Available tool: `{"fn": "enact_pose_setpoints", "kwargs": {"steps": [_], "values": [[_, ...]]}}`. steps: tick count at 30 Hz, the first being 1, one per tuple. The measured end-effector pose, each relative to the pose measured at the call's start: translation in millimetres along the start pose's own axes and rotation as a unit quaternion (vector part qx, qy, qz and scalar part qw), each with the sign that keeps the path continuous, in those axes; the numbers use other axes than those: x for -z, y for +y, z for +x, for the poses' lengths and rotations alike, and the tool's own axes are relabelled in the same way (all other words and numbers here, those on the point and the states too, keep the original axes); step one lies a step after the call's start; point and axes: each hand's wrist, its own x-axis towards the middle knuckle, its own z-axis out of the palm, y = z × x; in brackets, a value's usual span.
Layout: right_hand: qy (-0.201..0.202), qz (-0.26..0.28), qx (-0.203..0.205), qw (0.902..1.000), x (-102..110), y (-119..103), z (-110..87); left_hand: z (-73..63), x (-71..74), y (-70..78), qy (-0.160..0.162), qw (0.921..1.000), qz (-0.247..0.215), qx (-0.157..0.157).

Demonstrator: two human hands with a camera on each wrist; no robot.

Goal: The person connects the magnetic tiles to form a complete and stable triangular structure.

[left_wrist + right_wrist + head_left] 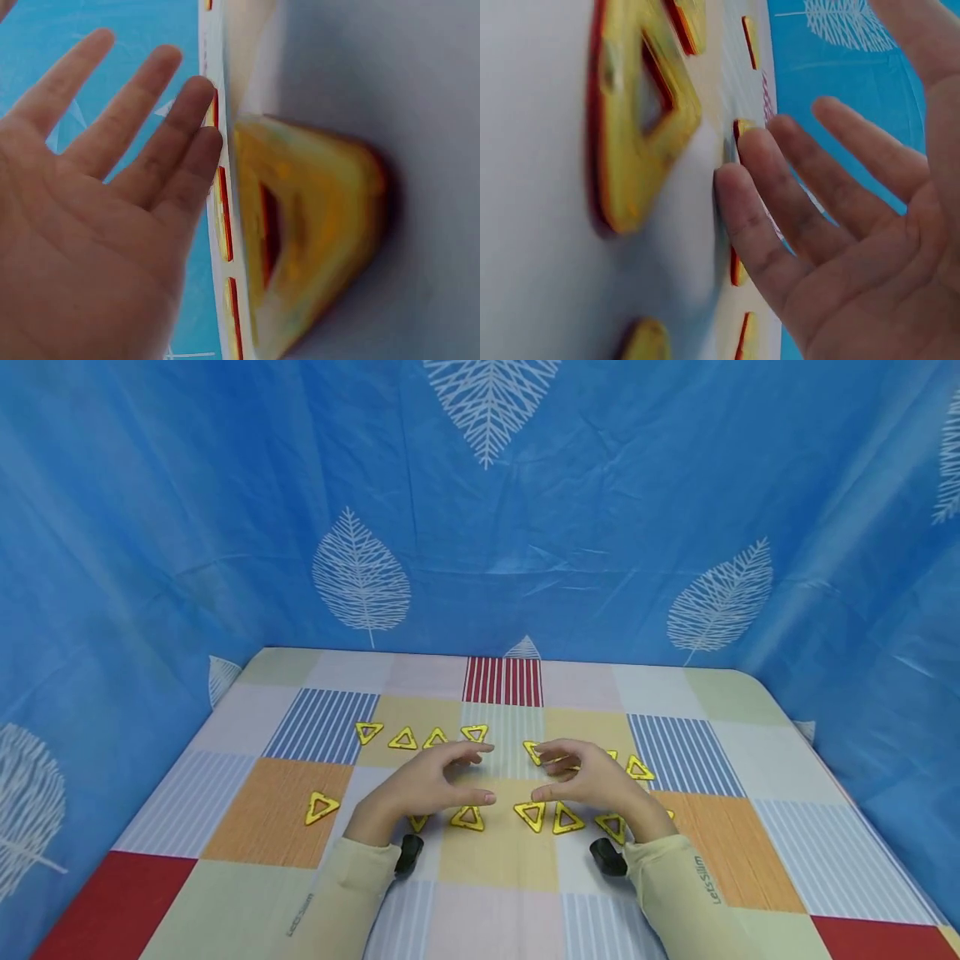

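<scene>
My left hand [429, 782] hovers over the middle of the table, thumb and fingers apart and loosely bent, holding nothing. Facing it, my right hand [588, 777] has the same relaxed shape and is also without anything in its grasp. Yellow hollow triangle pieces lie around both hands in two rough rows, some partly hidden by hands and arms. In the left wrist view, a blurred yellow triangle [322, 217] lies close beside the left hand's extended fingers. In the right wrist view, a yellow triangle with a red underside [622, 157] lies near the right fingertips.
A patchwork-patterned cloth [247, 893] covers the table. One yellow triangle piece [322, 817] lies apart at the left. Blue curtain [570, 568] with white leaf prints encloses the back and sides. Dark wrist devices [607, 857] sit below both hands.
</scene>
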Motion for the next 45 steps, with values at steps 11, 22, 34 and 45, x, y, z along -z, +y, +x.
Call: {"fn": "enact_pose_setpoints", "kwargs": {"steps": [11,22,34,45], "values": [[-0.028,0.032,0.031,0.9986,-13.7,10.9,-10.1,-5.5,3.5,-7.0,-0.041,0.9990,-0.009,-0.016],[-0.034,0.046,0.017,0.9982,-14.8,16.4,-12.4,-5.4,5.0,-12.5,-0.081,0.9965,0.007,-0.023],[-0.033,0.002,0.013,0.9994,-13.1,17.2,-18.3,0.1,0.2,-15.7,-0.101,0.9935,0.051,-0.012],[-0.045,-0.006,0.023,0.9987,-12.8,12.0,-12.2,-2.8,5.1,-12.8,-0.077,0.9954,0.056,-0.014]]}}
